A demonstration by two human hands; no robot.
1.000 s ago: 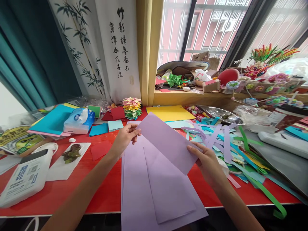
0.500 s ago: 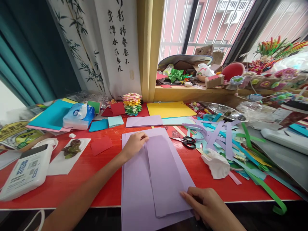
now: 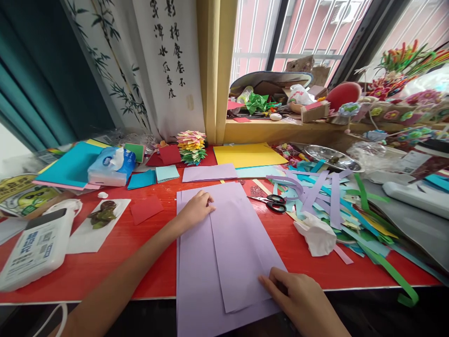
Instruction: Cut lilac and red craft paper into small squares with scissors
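Sheets of purple paper [image 3: 196,285] lie on the red table and hang over its front edge. A narrower purple flap [image 3: 242,262] rests on top, along the right side of the sheets. My left hand [image 3: 197,209] is near the top, its fingers closed on the flap's upper left edge. At the lower right my right hand [image 3: 298,295] pinches the right edge of the purple paper, thumb on top and the other fingers partly hidden. Black-handled scissors [image 3: 275,203] lie just right of the paper.
Cut paper strips [image 3: 335,201] and a crumpled tissue [image 3: 315,234] are heaped to the right. A tissue pack [image 3: 112,166], a red paper piece [image 3: 146,209] and a white device [image 3: 37,250] lie to the left. Yellow paper [image 3: 249,155] and a folded-paper stack [image 3: 191,147] stand behind.
The flap's upper edge has slid up and now appears level with the top of the sheets beneath. My right hand has shifted slightly left and up. The view has moved a little.
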